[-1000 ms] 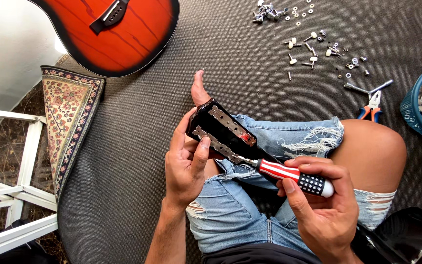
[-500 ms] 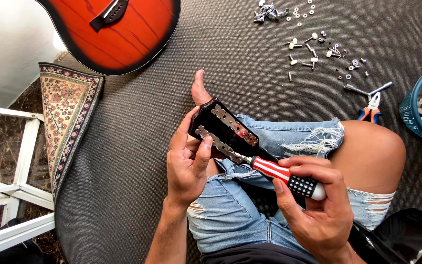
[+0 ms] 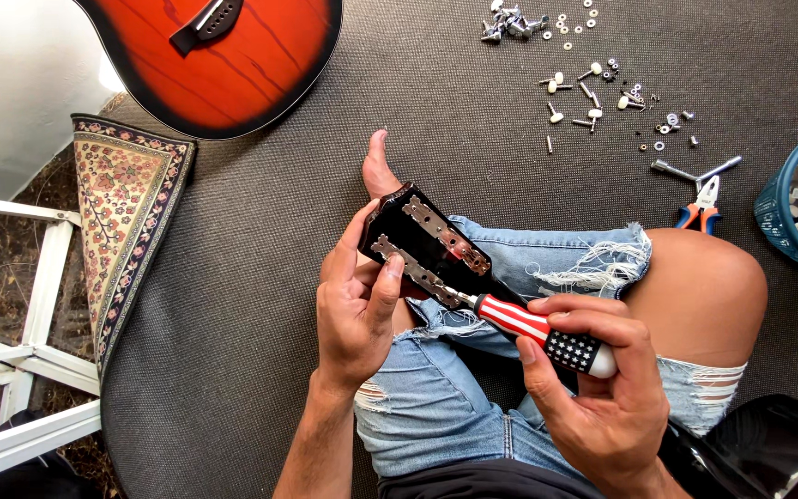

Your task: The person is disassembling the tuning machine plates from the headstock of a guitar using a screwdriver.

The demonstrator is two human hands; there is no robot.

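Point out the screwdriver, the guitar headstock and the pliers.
screwdriver (image 3: 533, 328), head view, on its striped handle.
guitar headstock (image 3: 422, 236), head view, on its black back face.
pliers (image 3: 702, 208), head view, on the orange handles.

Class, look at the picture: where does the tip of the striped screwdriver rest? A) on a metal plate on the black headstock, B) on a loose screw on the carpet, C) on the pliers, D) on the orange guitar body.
A: the right hand holds the screwdriver with its tip on a metal plate of the black headstock, which the left hand steadies.
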